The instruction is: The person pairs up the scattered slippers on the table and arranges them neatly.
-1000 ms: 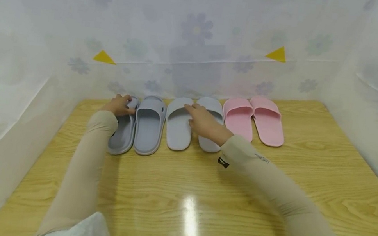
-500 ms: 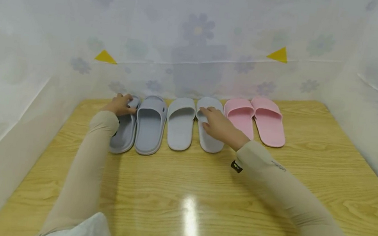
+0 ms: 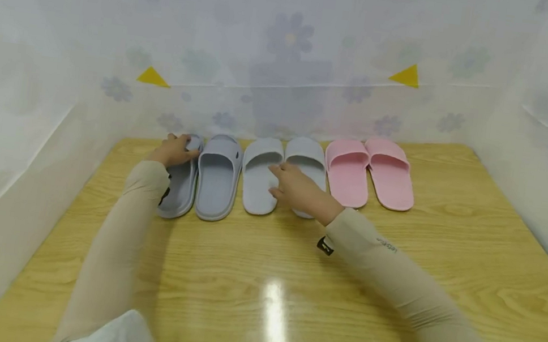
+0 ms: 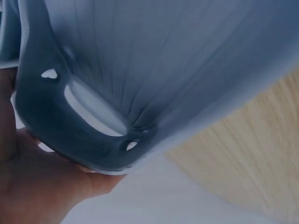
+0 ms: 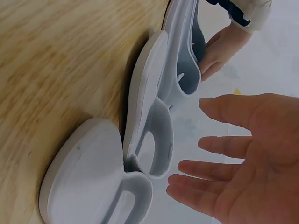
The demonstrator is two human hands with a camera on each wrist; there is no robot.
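A: What's changed w/ the right hand (image 3: 297, 190)?

B: Half a sec ago it sat on the strap of the right-most pale grey slipper (image 3: 308, 163). Now it's slid toward the gap btwn that one and its mate, the left pale grey slipper (image 3: 260, 175). Wrist view shows fingers (image 5: 219, 156) spread, holding nothing.

A: And the left hand (image 3: 172, 150)?

B: No move; curled round the toe end of the outer blue-grey slipper (image 3: 181, 182), by the back wall.

A: Meaning?

B: Prob. nudging pairs straight. The inner blue-grey slipper (image 3: 217, 175) & pink slippers (image 3: 369, 171) lie untouched on the wooden table (image 3: 290, 287)
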